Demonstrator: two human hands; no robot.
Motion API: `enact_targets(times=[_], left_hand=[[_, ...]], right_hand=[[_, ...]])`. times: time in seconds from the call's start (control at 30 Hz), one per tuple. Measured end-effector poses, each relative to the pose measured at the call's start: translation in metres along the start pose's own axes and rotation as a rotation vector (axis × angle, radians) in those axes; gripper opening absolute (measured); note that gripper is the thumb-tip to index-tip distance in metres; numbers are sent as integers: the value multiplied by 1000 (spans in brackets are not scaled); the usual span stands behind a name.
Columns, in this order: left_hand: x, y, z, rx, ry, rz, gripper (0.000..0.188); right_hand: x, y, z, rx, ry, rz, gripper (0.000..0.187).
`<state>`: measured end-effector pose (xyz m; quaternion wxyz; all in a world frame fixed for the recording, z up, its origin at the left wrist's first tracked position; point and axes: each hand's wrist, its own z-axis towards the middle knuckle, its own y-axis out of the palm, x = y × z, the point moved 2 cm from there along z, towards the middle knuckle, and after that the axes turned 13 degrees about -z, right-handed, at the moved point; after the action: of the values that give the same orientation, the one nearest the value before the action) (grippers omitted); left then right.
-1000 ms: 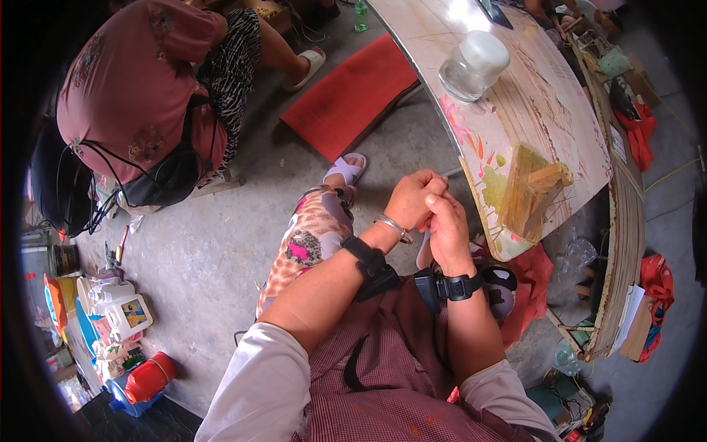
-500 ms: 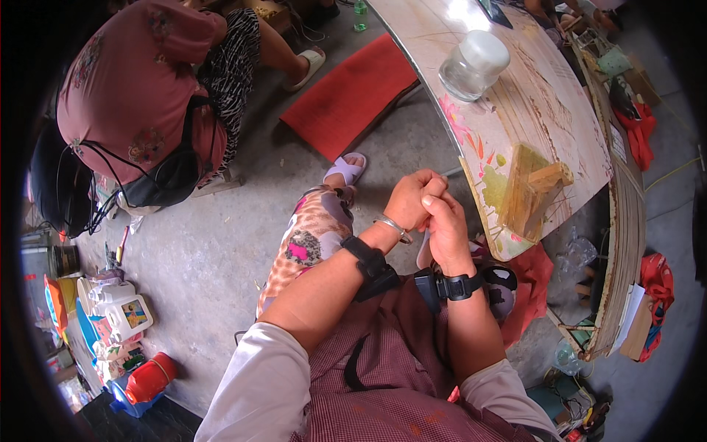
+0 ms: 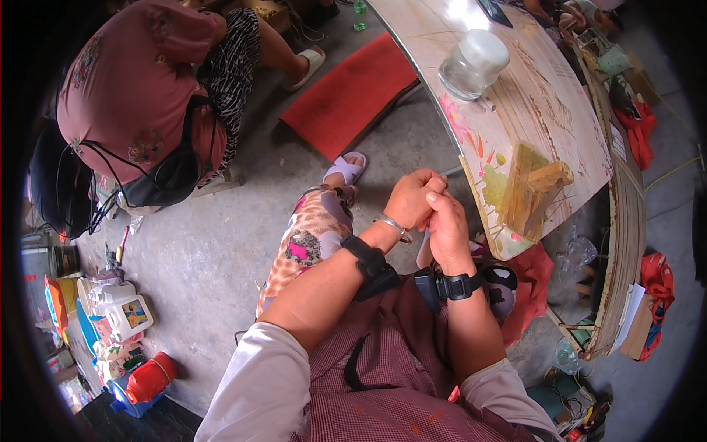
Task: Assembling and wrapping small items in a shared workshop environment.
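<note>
1. Wooden block [image 3: 521, 193] is the thing nearest to the left hand [image 3: 412, 200] and the right hand [image 3: 448, 230], which are clasped together (whether something small is inside, I cannot tell).
2. The block sits at the near end of the bench [image 3: 571, 103], beside its corner, untouched.
3. I judge no handling is under way; what is done or left does not show.
4. Farther, a lidded jar [image 3: 473, 68] stands close to the left edge.
</note>
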<state>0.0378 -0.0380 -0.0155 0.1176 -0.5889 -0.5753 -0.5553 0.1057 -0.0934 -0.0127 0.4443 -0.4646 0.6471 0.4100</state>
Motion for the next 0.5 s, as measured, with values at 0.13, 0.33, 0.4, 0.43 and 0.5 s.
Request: enact_targets(times=[0.13,0.33,0.4,0.43,0.5], left_hand=[[0,0,-1,-8,11,-3,25],[-1,-1,1,-6,11,2,25],[-1,-1,1,-2,5,-5,25],[0,-1,0,-3,11,2,25],[1,-1,0,-5,17,7,25]], right_hand=[[-1,1,0,-11,-4,-10,20],[-1,1,0,-4,10,22,20],[-1,0,0,-12,0,8,21],[-2,0,0,-20,-11,-7,21],[1,-1,1,-27,-20,-34,21]])
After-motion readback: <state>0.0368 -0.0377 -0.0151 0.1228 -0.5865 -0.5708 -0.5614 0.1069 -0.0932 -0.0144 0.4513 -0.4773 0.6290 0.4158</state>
